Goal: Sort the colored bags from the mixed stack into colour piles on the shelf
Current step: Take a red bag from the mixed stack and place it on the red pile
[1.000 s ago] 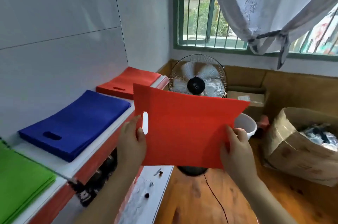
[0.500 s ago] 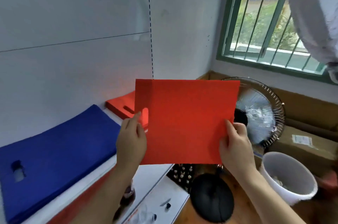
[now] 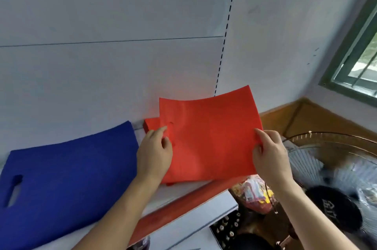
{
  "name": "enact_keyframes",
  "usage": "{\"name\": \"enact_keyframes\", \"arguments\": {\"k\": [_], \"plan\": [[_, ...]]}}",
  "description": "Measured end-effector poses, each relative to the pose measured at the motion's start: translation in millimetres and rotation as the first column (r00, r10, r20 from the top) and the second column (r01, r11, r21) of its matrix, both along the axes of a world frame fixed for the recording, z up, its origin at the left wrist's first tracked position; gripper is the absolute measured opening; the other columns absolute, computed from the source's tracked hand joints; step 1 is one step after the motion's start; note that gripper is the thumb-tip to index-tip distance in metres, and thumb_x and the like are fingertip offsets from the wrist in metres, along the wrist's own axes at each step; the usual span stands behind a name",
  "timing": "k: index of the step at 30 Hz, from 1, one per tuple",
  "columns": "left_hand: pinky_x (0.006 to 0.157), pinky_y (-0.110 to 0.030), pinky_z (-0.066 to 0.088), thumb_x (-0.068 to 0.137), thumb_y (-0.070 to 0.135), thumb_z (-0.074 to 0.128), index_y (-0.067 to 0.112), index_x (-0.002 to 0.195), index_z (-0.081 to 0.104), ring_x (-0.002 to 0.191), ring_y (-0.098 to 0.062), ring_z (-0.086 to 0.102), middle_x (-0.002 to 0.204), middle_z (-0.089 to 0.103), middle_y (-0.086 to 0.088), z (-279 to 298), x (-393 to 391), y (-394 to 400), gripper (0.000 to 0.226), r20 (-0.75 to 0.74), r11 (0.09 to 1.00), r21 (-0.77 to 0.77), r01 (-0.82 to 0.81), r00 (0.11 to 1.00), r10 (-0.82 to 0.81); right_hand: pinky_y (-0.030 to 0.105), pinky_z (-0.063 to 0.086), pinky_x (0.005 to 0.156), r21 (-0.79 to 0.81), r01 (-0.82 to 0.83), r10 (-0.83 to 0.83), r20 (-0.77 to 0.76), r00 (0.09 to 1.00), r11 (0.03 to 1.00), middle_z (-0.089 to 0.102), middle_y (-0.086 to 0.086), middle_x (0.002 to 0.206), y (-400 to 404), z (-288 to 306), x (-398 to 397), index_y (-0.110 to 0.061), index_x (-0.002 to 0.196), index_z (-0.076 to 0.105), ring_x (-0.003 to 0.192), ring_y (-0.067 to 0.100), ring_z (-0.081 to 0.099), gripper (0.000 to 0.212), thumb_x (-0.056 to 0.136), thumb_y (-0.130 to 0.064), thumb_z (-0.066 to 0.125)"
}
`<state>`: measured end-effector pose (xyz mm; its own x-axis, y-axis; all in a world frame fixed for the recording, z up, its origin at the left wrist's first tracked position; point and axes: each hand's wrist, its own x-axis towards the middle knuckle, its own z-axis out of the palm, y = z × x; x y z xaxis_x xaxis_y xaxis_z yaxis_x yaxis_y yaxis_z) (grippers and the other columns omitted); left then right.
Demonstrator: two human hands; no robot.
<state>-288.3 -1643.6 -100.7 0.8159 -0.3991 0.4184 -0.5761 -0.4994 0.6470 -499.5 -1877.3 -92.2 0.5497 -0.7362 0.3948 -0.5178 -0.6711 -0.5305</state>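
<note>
A red bag (image 3: 212,135) is held flat and low over the red pile (image 3: 152,125) at the right end of the white shelf (image 3: 161,196). My left hand (image 3: 156,154) pinches the bag's left edge beside its handle hole. My right hand (image 3: 270,154) pinches its right edge. Only a corner of the red pile shows beyond the bag's left side. A blue pile (image 3: 67,176) with a handle slot lies on the shelf to the left.
The shelf has a red front edge (image 3: 179,207) and a white wall behind. A standing fan (image 3: 336,178) is at the right. Below the shelf sit a bag of colourful items (image 3: 253,194) and a black tray of small parts (image 3: 226,229). A window (image 3: 359,66) is at far right.
Both hands carried the red bag from mid-air down and forward over the red pile on the shelf. The view swung left, and the green pile left the frame.
</note>
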Motion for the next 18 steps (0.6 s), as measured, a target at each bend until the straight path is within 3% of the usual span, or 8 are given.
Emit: {"name": "enact_keyframes", "arguments": {"k": [6,12,18], "plan": [[0.077,-0.034,0.049,0.104,0.019,0.056,0.017,0.131,0.07,0.103,-0.023,0.065,0.119,0.068,-0.004,-9,12,-15,0.031,0.009,0.95,0.202,-0.238,0.971,0.241,0.045,0.057,0.093,-0.011,-0.211,0.209,-0.099,0.973,0.977,0.056,0.005,0.134,-60,-15,62,-0.012,0.147,0.059,0.109,0.03,0.064,0.053,0.094,-0.004,0.057],[0.071,-0.032,0.044,0.102,0.023,0.054,0.019,0.122,0.071,0.095,-0.021,0.053,0.113,0.065,-0.001,-15,-1,-23,0.027,0.039,0.847,0.374,-0.377,0.919,0.391,0.051,0.051,0.101,-0.016,-0.337,0.327,-0.204,0.923,0.941,0.064,0.015,0.129,-91,-42,93,-0.006,0.136,0.066,0.115,0.042,0.057,0.047,0.09,-0.007,0.063],[0.07,-0.029,0.038,0.104,0.035,0.051,0.018,0.128,0.065,0.099,-0.019,0.052,0.121,0.06,0.0,-16,-17,-28,0.033,0.082,0.771,0.479,-0.421,0.895,0.438,0.05,0.05,0.103,0.007,-0.374,0.361,-0.276,0.891,0.928,0.058,0.012,0.14,-93,-44,94,-0.009,0.134,0.063,0.124,0.041,0.052,0.045,0.097,-0.035,0.063]]}}
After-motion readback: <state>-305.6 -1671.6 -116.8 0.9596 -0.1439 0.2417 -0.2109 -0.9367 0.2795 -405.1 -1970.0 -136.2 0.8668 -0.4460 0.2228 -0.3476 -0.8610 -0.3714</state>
